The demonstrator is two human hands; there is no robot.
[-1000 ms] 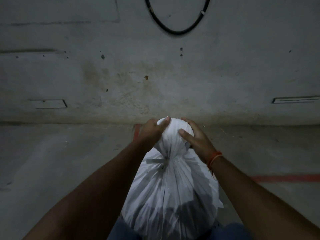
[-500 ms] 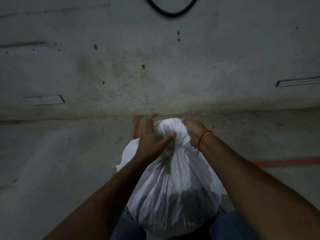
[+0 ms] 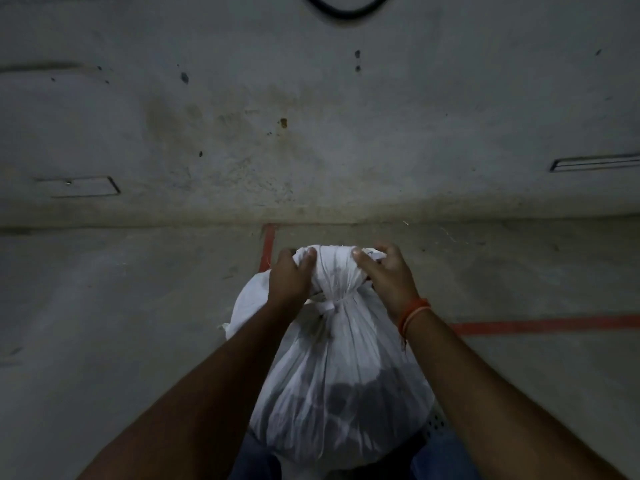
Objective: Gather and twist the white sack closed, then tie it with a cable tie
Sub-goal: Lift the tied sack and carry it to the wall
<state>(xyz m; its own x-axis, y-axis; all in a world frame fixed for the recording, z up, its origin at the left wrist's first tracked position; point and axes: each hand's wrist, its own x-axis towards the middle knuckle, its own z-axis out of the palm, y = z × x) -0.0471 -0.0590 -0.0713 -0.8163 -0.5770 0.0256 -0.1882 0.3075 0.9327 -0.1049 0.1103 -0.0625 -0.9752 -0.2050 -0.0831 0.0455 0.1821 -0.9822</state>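
The bulging white woven plastic sack (image 3: pixel 332 386) stands upright between the person's knees on the dull grey concrete floor (image 3: pixel 114 334). Half a second ago the left hand (image 3: pixel 291 277) covered the neck; now it has shifted up, so both hands clench the gathered topknot, the right hand (image 3: pixel 388 275) opposite. That uncovers the thin white cable tie (image 3: pixel 334 303) cinched around the neck, so the tying looks done.
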